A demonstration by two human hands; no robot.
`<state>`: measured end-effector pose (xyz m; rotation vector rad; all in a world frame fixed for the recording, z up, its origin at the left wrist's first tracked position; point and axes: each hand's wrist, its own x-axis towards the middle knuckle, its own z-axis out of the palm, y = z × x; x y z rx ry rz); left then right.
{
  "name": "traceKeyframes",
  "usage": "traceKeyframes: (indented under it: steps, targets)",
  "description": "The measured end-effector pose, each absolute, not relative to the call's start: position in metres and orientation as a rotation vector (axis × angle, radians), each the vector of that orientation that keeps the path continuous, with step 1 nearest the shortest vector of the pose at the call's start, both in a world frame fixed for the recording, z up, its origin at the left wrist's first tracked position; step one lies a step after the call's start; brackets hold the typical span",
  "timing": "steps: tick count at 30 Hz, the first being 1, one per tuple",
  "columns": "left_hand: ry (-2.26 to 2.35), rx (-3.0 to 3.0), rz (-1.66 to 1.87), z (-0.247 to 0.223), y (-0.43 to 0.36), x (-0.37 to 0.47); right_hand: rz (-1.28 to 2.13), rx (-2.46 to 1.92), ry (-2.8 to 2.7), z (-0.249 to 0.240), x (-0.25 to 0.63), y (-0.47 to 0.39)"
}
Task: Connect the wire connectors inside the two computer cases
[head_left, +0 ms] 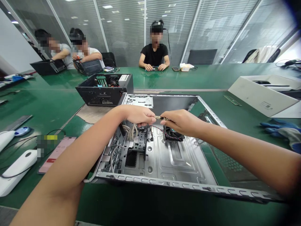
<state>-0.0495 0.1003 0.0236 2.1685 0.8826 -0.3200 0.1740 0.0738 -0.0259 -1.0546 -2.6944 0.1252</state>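
Note:
An opened metal computer case (171, 180) lies on its side in front of me. Over its middle, my left hand (141, 115) and my right hand (181, 121) are both closed on a twisted beige cable (159, 117), with a short length showing between them. More beige cables (132, 131) loop down inside the case on the left, below my left hand. Under my right hand sits a black fan (172, 135) with thin coloured wires. A black drive cage (140, 141) stands in the left part of the case.
Behind stands another black computer case (101, 94) on cardboard (91, 113). A white box (263, 97), a memory stick (232, 100) and blue-grey gloves (285, 131) are at right. Left lie a pink phone (56, 153) and a white device (20, 171). Three people sit across the green table (150, 80).

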Motion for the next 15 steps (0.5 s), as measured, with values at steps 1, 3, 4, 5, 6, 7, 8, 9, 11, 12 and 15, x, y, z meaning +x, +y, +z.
traceKeyframes:
  steps: [1, 3, 4, 5, 6, 7, 8, 9, 11, 12, 15]
  targets:
    - [0.875, 2.167, -0.322, 0.0235, 0.1009, -0.0506, 0.121, -1.043, -2.69, -0.0267, 0.1739, 0.0741]
    - [0.873, 2.171, -0.322, 0.024, 0.1015, -0.0526, 0.114, -1.028, -2.68, -0.0281, 0.1736, 0.0746]
    - [0.874, 2.175, -0.32, 0.0246, 0.1015, -0.0535, 0.111, -1.025, -2.677, -0.0284, 0.1734, 0.0748]
    - [0.875, 2.179, -0.319, 0.0255, 0.1014, -0.0543, 0.11, -1.024, -2.675, -0.0285, 0.1731, 0.0748]
    - [0.874, 2.182, -0.319, 0.0266, 0.1011, -0.0551, 0.11, -1.024, -2.674, -0.0284, 0.1726, 0.0748]
    - [0.873, 2.183, -0.32, 0.0277, 0.1009, -0.0559, 0.113, -1.024, -2.674, -0.0281, 0.172, 0.0746]
    - [0.872, 2.185, -0.323, 0.0288, 0.1006, -0.0567, 0.118, -1.024, -2.675, -0.0278, 0.1715, 0.0744]
    - [0.871, 2.188, -0.325, 0.0297, 0.1003, -0.0574, 0.121, -1.022, -2.675, -0.0275, 0.1709, 0.0741]
    - [0.868, 2.193, -0.325, 0.0308, 0.1, -0.0585, 0.122, -1.023, -2.675, -0.0272, 0.17, 0.0738]
    - [0.865, 2.198, -0.321, 0.031, 0.0999, -0.0588, 0.12, -1.024, -2.676, -0.0274, 0.1698, 0.0737]
    - [0.864, 2.209, -0.318, 0.0303, 0.1, -0.0586, 0.112, -1.026, -2.678, -0.0284, 0.1696, 0.074]
